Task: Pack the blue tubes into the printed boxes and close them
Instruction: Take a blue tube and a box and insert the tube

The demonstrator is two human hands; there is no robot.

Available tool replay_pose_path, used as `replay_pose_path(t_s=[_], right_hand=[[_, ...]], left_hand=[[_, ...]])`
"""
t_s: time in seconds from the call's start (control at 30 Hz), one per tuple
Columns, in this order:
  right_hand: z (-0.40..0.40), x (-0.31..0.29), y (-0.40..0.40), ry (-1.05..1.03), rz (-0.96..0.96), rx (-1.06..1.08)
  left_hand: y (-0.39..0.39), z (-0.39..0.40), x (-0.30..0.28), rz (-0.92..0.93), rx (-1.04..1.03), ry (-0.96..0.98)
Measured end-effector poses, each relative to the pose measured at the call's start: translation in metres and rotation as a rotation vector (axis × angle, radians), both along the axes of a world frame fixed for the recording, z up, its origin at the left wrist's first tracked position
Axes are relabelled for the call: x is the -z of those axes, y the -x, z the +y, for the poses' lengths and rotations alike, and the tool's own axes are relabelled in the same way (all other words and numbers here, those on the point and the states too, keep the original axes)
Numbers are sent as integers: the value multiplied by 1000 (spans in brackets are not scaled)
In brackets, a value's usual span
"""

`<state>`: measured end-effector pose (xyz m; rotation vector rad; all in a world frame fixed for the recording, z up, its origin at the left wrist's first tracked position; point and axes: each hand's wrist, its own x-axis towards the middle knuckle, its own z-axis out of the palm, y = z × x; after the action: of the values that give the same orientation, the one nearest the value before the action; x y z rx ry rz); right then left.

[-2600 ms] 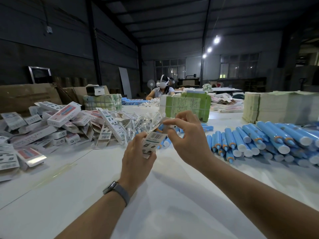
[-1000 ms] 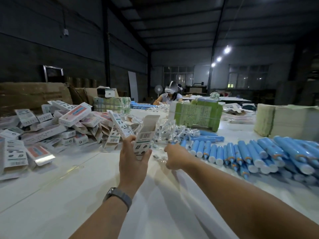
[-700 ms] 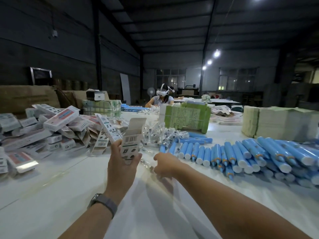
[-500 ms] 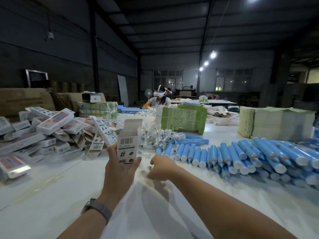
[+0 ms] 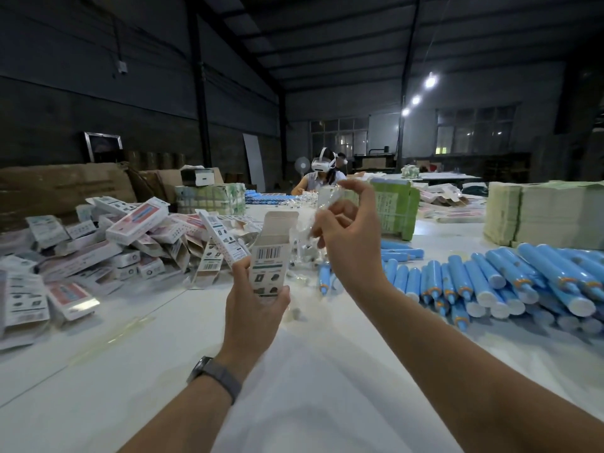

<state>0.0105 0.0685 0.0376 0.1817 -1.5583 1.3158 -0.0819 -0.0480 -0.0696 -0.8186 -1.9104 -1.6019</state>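
Low centre of the frame: left hand grips a printed box upright, barcode side toward the camera, top flap standing open. Right hand just beside it, slightly higher, fingers curled and pinching a small clear plastic packet above the box mouth; contents too blurred to tell.

Risks, as I read it:
- packet is limp, could snag on the open flap or the box rim and miss the opening
- left-hand grip sits low on the box, so pushing from the top could tip or crush it

Mid right: blue tubes lie in a loose row on the worktop, none in the box that I can see. Rounded, so a careless reach could roll several.

Mid left: pile of printed boxes, sloppy, could slide.

Far back: seated person wearing a headset.
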Motion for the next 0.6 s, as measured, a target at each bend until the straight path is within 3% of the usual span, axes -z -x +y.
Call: replay_pose_path(t_s=[0.13, 0.27, 0.6], right_hand=[[-13, -4, -5, -146, 70, 19], [-10, 4, -3, -506, 23, 332], [-6, 4, -1, -605, 26, 466]], left_hand=[[-3, 0, 0, 18, -4, 34], [-5, 0, -1, 19, -12, 20], [-5, -1, 0, 52, 25, 82]])
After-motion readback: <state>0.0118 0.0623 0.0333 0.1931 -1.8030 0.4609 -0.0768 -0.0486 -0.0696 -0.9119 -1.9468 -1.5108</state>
